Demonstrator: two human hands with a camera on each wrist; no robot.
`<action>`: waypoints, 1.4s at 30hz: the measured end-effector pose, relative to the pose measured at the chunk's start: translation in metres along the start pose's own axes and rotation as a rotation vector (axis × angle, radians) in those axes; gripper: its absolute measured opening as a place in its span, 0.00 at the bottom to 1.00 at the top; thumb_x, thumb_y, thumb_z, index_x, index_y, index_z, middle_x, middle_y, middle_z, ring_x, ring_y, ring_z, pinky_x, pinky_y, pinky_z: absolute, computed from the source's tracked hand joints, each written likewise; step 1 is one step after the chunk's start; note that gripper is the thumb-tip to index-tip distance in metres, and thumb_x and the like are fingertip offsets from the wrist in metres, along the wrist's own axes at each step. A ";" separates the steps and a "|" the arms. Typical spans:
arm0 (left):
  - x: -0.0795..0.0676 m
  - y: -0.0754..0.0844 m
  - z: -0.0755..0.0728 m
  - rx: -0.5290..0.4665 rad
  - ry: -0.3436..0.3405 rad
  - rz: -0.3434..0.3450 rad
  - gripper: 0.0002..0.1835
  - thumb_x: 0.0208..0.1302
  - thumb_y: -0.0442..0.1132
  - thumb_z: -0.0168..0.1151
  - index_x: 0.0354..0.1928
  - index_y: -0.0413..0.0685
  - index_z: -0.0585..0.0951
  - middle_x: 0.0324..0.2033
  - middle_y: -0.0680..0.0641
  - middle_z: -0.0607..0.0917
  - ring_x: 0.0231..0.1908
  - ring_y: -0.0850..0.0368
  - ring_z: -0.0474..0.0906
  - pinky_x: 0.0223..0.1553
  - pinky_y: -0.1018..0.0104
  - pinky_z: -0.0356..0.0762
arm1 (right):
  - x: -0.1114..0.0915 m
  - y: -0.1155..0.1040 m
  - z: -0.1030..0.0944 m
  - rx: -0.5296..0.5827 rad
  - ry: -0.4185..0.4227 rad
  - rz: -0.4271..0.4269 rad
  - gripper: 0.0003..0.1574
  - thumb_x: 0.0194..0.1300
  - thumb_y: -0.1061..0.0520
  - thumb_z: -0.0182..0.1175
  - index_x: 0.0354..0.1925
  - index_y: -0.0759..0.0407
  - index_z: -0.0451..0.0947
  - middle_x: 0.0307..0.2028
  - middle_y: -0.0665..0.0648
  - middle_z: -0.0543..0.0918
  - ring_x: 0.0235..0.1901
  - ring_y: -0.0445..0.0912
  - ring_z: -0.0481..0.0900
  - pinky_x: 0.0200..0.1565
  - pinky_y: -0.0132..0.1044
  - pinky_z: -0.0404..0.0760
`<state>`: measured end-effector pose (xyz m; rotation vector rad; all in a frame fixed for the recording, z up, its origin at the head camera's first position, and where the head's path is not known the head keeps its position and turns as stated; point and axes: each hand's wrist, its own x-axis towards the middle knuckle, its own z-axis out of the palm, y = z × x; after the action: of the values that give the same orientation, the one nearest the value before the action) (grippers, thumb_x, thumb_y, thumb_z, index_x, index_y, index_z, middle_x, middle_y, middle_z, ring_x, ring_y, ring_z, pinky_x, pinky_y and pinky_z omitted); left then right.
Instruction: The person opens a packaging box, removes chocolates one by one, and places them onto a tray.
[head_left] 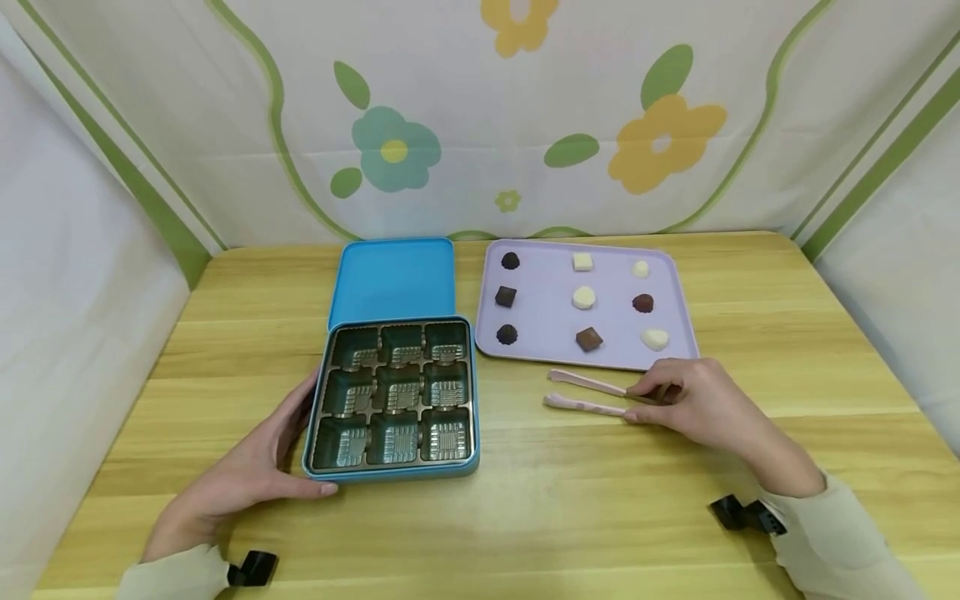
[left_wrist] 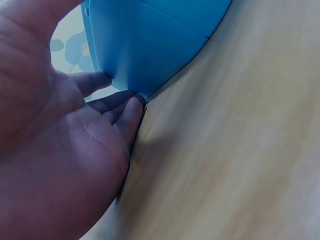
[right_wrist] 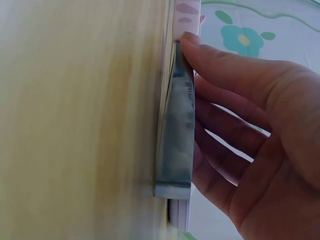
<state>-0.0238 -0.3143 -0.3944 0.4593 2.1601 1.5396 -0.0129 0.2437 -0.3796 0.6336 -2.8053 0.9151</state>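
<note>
A blue square tin (head_left: 390, 475) holds a dark divided insert (head_left: 395, 396) with several square compartments. My left hand (head_left: 251, 471) lies at the tin's front left corner, thumb along the front side and the other fingers by the left side. In the left wrist view, fairly straight fingertips touch the tin's blue wall (left_wrist: 150, 45). My right hand (head_left: 705, 404) pinches a pair of tongs (head_left: 588, 406) between thumb and fingers. Their two pink arms are spread and point left. The right wrist view shows the tongs' metal part (right_wrist: 176, 135) close to the tabletop.
Behind the tin lies a blue lid (head_left: 393, 279). A lilac tray (head_left: 543, 308) at the back right bears several spaced chocolates, dark, brown and white, among them a brown square chocolate (head_left: 588, 339). A flowered cloth (head_left: 480, 125) hangs behind the wooden table (head_left: 525, 517).
</note>
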 end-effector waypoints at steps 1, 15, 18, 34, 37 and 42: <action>0.000 -0.001 0.000 0.001 0.004 -0.009 0.72 0.54 0.31 0.83 0.88 0.72 0.43 0.88 0.46 0.43 0.80 0.76 0.45 0.65 0.92 0.54 | 0.000 0.000 0.000 0.002 -0.001 0.004 0.14 0.50 0.57 0.87 0.34 0.44 0.93 0.30 0.37 0.88 0.29 0.28 0.78 0.30 0.29 0.81; 0.000 0.000 0.000 0.013 0.013 -0.004 0.72 0.54 0.31 0.84 0.88 0.73 0.43 0.88 0.46 0.44 0.78 0.82 0.46 0.65 0.93 0.53 | 0.003 0.001 0.001 -0.010 -0.020 0.023 0.14 0.52 0.56 0.86 0.34 0.43 0.91 0.31 0.38 0.88 0.31 0.33 0.83 0.33 0.30 0.84; 0.000 -0.001 -0.001 0.017 0.006 0.015 0.71 0.54 0.30 0.83 0.88 0.71 0.43 0.88 0.45 0.44 0.82 0.72 0.43 0.66 0.92 0.53 | 0.003 0.001 0.001 -0.004 -0.029 0.039 0.14 0.52 0.56 0.86 0.35 0.44 0.91 0.31 0.38 0.89 0.31 0.33 0.83 0.34 0.31 0.84; -0.003 -0.002 0.005 0.012 -0.006 0.008 0.72 0.54 0.31 0.84 0.88 0.72 0.42 0.88 0.48 0.43 0.76 0.88 0.46 0.66 0.92 0.52 | -0.006 -0.001 -0.002 0.000 -0.046 0.071 0.14 0.52 0.54 0.86 0.36 0.44 0.91 0.31 0.39 0.88 0.30 0.31 0.80 0.33 0.31 0.82; -0.006 -0.003 0.005 0.012 -0.005 0.017 0.72 0.54 0.30 0.84 0.88 0.71 0.42 0.88 0.48 0.42 0.75 0.90 0.46 0.66 0.92 0.52 | -0.007 -0.002 0.001 0.005 -0.045 0.074 0.14 0.52 0.54 0.86 0.36 0.44 0.91 0.31 0.39 0.88 0.30 0.32 0.80 0.33 0.31 0.82; -0.009 -0.006 0.003 0.012 0.006 0.029 0.72 0.53 0.29 0.84 0.88 0.70 0.43 0.88 0.47 0.42 0.75 0.90 0.46 0.67 0.92 0.52 | -0.005 -0.003 0.006 0.009 -0.051 0.078 0.14 0.53 0.54 0.86 0.36 0.44 0.90 0.31 0.40 0.88 0.30 0.33 0.79 0.33 0.31 0.81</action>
<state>-0.0146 -0.3182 -0.3996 0.4921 2.1776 1.5460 -0.0067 0.2395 -0.3843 0.5597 -2.8910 0.9388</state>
